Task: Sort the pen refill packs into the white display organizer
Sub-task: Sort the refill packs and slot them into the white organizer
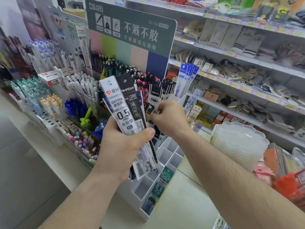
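My left hand (122,146) grips a fanned bundle of pen refill packs (123,104), white and black ones upright, above the white display organizer (171,156). My right hand (166,116) pinches the edge of a black-and-white pack (154,96) at the right side of the bundle. The organizer has several square compartments below my hands; a green refill pack (160,182) stands in a front one. Black packs (166,87) and blue-and-white packs (186,76) stand in its rear compartments.
A pen display with a large grey-green sign (132,30) rises behind the organizer, with rows of pens (49,90) to its left. Store shelves (247,63) of goods run along the right. A stack of clear plastic trays (239,142) sits at right.
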The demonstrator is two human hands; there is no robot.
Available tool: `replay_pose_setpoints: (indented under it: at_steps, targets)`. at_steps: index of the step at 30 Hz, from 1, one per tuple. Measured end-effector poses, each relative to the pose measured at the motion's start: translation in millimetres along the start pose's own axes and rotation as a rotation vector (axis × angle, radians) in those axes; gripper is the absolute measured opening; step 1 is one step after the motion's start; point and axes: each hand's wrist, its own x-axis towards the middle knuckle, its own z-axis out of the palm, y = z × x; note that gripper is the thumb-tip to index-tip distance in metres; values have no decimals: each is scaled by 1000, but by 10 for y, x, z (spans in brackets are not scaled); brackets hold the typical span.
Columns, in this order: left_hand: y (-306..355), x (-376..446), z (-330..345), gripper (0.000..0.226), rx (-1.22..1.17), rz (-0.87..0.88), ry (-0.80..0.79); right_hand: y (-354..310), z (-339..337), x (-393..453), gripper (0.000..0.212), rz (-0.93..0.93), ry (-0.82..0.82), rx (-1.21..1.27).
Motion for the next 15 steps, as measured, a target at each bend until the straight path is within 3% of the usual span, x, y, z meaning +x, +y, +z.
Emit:
replay_pose_setpoints:
  at_steps: [10, 13, 15]
  targets:
    - [-20, -30, 37, 40, -17, -13, -55, 64, -81, -54, 23, 44, -52, 36]
    - [-26, -38, 78, 43, -12, -11, -95, 110, -221, -178, 20, 43, 40, 97]
    - [-41, -56, 120, 46, -20, -22, -135, 127, -347, -332, 10, 41, 129, 264]
